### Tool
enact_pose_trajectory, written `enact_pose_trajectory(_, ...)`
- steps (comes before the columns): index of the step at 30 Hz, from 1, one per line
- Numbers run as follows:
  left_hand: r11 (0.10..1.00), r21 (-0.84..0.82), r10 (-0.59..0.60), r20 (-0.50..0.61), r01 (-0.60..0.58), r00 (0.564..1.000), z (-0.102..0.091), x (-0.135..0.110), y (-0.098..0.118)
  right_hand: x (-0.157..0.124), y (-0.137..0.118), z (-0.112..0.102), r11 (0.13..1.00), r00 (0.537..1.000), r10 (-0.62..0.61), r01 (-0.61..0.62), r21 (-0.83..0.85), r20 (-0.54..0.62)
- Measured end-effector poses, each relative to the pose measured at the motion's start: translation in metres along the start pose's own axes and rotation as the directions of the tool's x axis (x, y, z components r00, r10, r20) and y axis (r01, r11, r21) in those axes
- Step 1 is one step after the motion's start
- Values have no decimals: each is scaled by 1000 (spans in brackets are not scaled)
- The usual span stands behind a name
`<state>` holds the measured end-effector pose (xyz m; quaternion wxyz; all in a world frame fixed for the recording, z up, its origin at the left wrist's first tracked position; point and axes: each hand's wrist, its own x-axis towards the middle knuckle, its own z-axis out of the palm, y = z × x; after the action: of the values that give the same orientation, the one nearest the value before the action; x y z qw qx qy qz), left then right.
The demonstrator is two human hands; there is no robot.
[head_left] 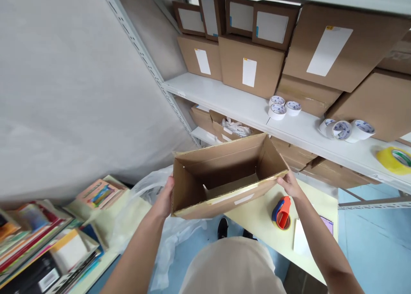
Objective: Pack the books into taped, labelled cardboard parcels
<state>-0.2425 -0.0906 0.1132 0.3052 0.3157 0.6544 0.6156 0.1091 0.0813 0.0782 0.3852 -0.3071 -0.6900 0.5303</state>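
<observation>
I hold an open, empty cardboard box (224, 174) in the air in front of me, its mouth facing me. My left hand (165, 197) is pressed flat against the box's left side. My right hand (289, 185) grips the box's right front corner. Inside the box, the bottom flaps show a gap. Below my right wrist a red and blue tape dispenser (281, 212) lies on a pale yellow table (257, 219).
A white metal shelf (244, 103) behind the box carries sealed labelled cartons (247, 65), white tape rolls (281, 107) and a yellow tape roll (396, 159). Stacked books (41, 242) lie at the lower left beside a clear plastic bag (144, 191). White paper (300, 242) lies on the table.
</observation>
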Motion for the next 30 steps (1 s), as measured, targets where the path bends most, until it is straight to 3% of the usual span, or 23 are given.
enact_pose_trajectory(3, 999, 47, -18, 49, 16, 999, -5, 5, 0, 2, -4, -8, 999, 998, -4, 7, -44, 65)
enact_pose_trajectory(8, 970, 242, -21, 25, 14, 999, -8, 5, 4, 6, -11, -8, 982, 973, -76, 112, -153, 219)
enact_pose_trajectory(15, 933, 357, -117, 181, 45, 977, -6, 10, 7, 13, -14, -10, 962, 913, -84, 179, -205, 400)
enact_pose_trajectory(20, 790, 601, 63, 112, -118, 992, 7, 19, -17, 11, -16, -5, 957, 872, -100, 216, -192, 479)
enact_pose_trajectory(23, 829, 549, 12, 179, -109, 984, -3, 21, -23, 7, -14, 0, 970, 904, -68, 159, -185, 423)
enact_pose_trajectory(27, 965, 250, -161, 300, 86, 940, -38, 7, -24, 3, -9, 6, 983, 958, -55, 102, -154, 283)
enact_pose_trajectory(30, 991, 95, -120, 326, 93, 938, -55, -13, -31, 2, -1, 15, 988, 995, -27, 41, -149, 96)
